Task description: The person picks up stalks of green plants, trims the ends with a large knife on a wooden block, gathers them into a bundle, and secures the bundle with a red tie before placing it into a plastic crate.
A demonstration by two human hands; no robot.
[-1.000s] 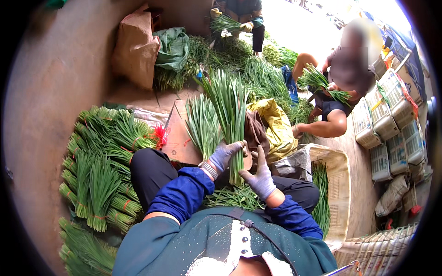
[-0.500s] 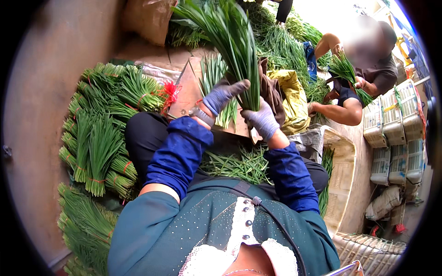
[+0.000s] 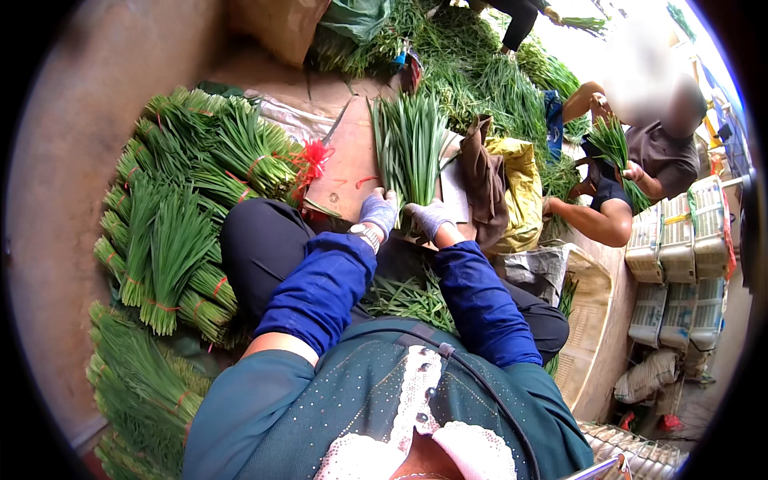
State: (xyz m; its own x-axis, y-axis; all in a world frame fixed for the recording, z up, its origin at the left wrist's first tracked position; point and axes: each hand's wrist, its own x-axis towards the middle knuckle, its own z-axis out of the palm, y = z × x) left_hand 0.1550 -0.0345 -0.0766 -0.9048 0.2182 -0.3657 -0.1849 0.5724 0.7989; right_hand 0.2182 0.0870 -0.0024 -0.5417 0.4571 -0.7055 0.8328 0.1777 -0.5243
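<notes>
A loose bunch of garlic chives [image 3: 411,148] lies on the board [image 3: 346,172] in front of me, leaves pointing away and stem ends toward my lap. My left hand [image 3: 378,212], in a pale purple glove, closes on the stems' left edge. My right hand [image 3: 430,218], gloved alike, closes on the right side of the same stem ends. Between the two hands the bunch lies flat and fanned at the top. A red tie [image 3: 366,182] rests on the board left of the bunch, near a tuft of red ties [image 3: 314,160].
Tied chive bunches [image 3: 172,240] are stacked at my left. Loose chives [image 3: 488,80] pile up at the back. A brown cloth [image 3: 485,188], a yellow sack [image 3: 518,196] and a plastic crate [image 3: 588,320] stand at right. Another person [image 3: 660,152] sits beyond, holding chives.
The bunch has come down from the upright hold in the air and now lies on the board. Both hands have lowered to its stem ends, the left no longer waving beside the leaves.
</notes>
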